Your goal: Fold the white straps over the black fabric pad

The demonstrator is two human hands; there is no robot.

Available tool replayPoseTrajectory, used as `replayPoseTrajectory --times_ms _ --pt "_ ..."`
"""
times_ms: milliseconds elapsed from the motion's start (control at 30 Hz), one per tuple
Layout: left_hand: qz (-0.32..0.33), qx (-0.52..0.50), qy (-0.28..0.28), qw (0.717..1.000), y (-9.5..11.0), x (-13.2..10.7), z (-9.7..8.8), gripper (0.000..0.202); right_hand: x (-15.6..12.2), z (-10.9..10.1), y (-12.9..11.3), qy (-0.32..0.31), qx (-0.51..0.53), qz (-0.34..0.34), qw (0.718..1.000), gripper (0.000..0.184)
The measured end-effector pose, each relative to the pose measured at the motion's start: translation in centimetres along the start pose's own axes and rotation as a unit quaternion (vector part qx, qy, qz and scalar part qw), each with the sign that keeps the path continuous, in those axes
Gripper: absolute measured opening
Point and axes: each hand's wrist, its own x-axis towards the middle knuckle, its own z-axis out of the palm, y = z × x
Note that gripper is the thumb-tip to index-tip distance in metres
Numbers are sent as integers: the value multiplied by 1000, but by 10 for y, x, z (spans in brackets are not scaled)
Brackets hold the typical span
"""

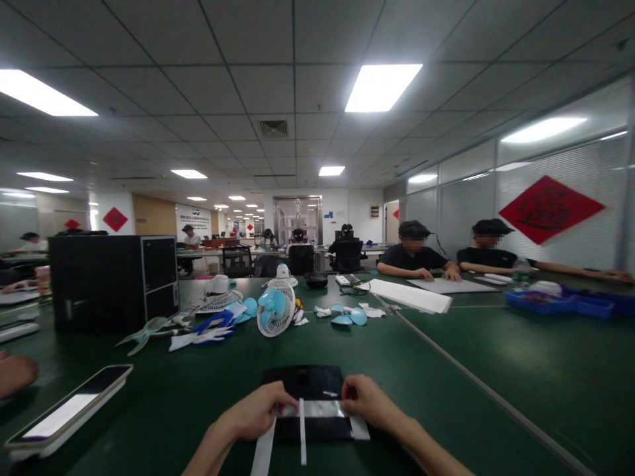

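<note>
My left hand [258, 413] and my right hand [370, 402] rest on a black flat pad [307, 383] at the near edge of the green table [446, 383]. Both hands are closed in a pinch on the two ends of a silvery strip of tape [320, 409] stretched across the pad. Pale strips [301, 433] hang down from the pad between and beside my hands.
A phone-like tablet [69, 410] lies at the near left, beside another person's hand [14, 373]. Small fan parts and a white-caged fan [274, 307] lie mid-table. A black computer case [114, 281] stands at left. Two people sit at the far right with white sheets [411, 295] and blue trays [565, 303].
</note>
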Motion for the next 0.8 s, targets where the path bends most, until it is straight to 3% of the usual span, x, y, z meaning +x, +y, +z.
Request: replayPoseTrajectory --times_ms 200,267,367,467,567,667,800 --pt "-4 15 -8 1000 -3 5 8 52 0 -1 -3 7 -41 -1 999 14" --pt "-4 15 -7 1000 -2 5 8 54 -3 -2 -8 49 -78 -35 995 13" --pt "-6 15 -1 1000 1 5 7 53 -15 2 -23 85 -102 -136 982 13" --pt "0 15 4 1000 1 7 8 52 -29 18 -40 6 -97 -240 966 20" --pt "4 22 9 1000 -5 9 11 51 -37 37 -53 -90 -100 -296 946 23" --pt "6 30 10 999 -10 11 13 50 -37 48 -60 -126 -97 -290 944 28" --pt "6 32 7 999 -11 11 13 49 -34 49 -65 -111 -105 -259 954 22"
